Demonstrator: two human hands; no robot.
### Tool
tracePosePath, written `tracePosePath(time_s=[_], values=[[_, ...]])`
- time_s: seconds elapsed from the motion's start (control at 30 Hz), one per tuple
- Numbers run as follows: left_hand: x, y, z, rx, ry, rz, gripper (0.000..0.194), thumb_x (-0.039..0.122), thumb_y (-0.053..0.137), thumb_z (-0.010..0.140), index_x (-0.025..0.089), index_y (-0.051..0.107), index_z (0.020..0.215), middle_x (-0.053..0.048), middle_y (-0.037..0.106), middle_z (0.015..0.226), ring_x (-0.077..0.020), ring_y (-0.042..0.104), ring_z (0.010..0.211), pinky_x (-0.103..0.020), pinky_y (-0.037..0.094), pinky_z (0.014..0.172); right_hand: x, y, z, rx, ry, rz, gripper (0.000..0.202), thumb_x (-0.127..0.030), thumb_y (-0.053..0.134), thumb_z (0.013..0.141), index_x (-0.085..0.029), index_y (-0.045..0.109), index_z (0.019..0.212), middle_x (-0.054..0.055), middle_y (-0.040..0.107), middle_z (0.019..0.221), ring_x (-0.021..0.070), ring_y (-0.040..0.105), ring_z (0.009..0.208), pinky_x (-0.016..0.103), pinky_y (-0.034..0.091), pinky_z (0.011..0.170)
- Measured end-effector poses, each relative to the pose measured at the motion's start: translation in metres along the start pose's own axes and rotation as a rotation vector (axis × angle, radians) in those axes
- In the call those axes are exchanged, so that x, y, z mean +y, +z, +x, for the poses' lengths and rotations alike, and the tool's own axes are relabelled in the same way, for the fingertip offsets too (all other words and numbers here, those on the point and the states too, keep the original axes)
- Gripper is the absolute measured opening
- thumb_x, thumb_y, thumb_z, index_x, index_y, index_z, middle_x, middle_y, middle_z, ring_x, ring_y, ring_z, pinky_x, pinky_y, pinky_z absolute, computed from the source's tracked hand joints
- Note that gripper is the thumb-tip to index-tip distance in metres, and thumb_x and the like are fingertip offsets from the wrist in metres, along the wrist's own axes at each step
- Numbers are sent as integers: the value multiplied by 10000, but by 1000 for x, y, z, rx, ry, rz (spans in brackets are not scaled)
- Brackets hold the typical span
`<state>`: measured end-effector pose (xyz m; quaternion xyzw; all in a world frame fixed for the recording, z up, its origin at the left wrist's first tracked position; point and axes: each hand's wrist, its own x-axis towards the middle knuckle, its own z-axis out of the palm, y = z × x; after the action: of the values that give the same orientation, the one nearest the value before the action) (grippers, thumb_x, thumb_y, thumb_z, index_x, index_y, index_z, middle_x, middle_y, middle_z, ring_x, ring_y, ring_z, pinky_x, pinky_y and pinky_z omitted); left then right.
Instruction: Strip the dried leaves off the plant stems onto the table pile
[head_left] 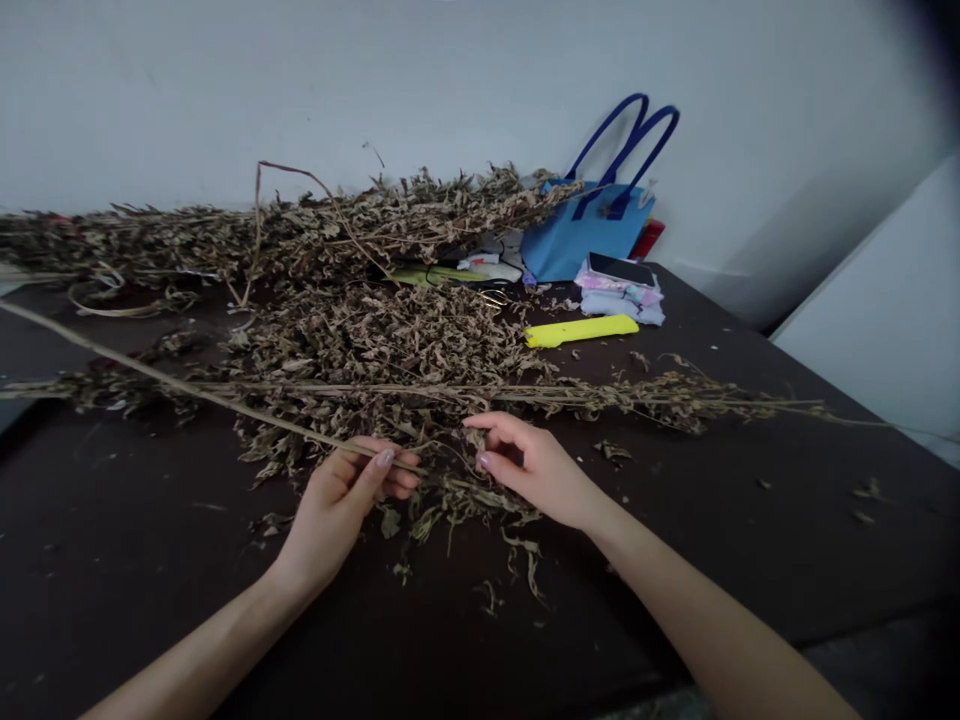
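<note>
My left hand grips a long dried plant stalk between thumb and fingers. The stalk's bare end slants up to the left edge of the view, and its leafy part hangs to the right, below my right hand. My right hand is beside the leafy part with thumb and index finger apart. Dry leaf bits show near its fingertips; whether they touch is unclear. Just beyond both hands is a heap of loose dried leaves. Another dried stalk lies crosswise over the heap's near side.
A thick bundle of dried plants lies along the wall. At the back right stand a blue bag and a phone on folded cloth. A yellow strip and scissors lie on the dark table.
</note>
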<state>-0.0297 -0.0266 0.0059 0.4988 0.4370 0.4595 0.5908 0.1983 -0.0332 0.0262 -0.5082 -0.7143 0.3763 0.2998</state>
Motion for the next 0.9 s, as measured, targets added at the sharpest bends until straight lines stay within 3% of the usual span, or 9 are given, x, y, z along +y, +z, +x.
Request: tracePosePath(time_s=[0.2, 0.4, 0.7, 0.8, 0.9], values=[[1, 0, 1, 34, 15, -89, 170, 266, 574, 850, 151, 554, 973, -50, 683, 876, -129, 640, 732, -250, 525, 688, 8, 0, 4, 55, 21, 80, 354, -238, 488, 854, -264, 467, 1207, -29, 551, 752, 97, 459, 588, 269, 387, 577], [2, 1, 0, 57, 35, -81, 149, 266, 581, 844, 159, 572, 947, -47, 681, 878, -122, 625, 709, -237, 510, 655, 12, -3, 8, 49, 68, 222, 339, -238, 477, 862, -256, 445, 1198, -15, 561, 767, 128, 548, 700, 303, 455, 682], [0, 0, 1, 81, 52, -47, 181, 277, 606, 824, 152, 613, 955, -53, 686, 859, -118, 611, 690, -230, 493, 637, 13, -2, 6, 46, 19, 74, 442, -260, 497, 859, -275, 381, 1285, 18, 587, 908, 127, 532, 698, 289, 461, 627], [-1, 0, 1, 85, 43, -44, 189, 286, 617, 814, 157, 627, 952, -55, 692, 863, -122, 616, 694, -234, 494, 638, 7, -2, 4, 143, -39, 15, 392, -246, 499, 859, -264, 446, 1246, 50, 576, 1027, 135, 547, 777, 288, 475, 651], [0, 0, 1, 87, 35, -48, 196, 291, 624, 807, 157, 634, 950, -59, 694, 869, -126, 619, 701, -240, 497, 649, -2, -3, 0, 317, -155, -52, 249, -232, 469, 880, -240, 558, 1112, 54, 583, 1016, 145, 560, 841, 305, 480, 722]])
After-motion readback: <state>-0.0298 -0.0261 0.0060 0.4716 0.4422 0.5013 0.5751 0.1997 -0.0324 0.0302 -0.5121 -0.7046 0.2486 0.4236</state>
